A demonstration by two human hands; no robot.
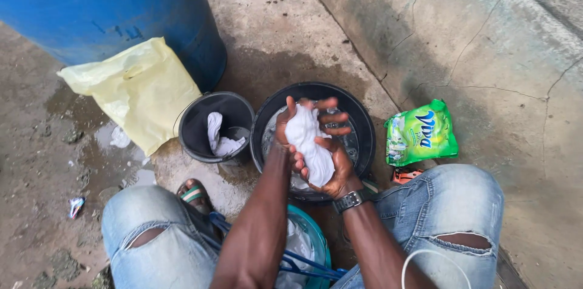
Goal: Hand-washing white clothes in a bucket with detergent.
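Now both hands, left hand & right hand, closed on white cloth over black basin; rub w/ firm grip, keep over water.

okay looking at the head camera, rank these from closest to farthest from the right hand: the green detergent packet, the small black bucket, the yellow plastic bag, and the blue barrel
Measured from the right hand, which grips the white cloth over the black basin:
1. Green detergent packet, just to its right on the concrete.
2. Small black bucket, left of the basin.
3. Yellow plastic bag, farther left, leaning on the barrel.
4. Blue barrel, top left.
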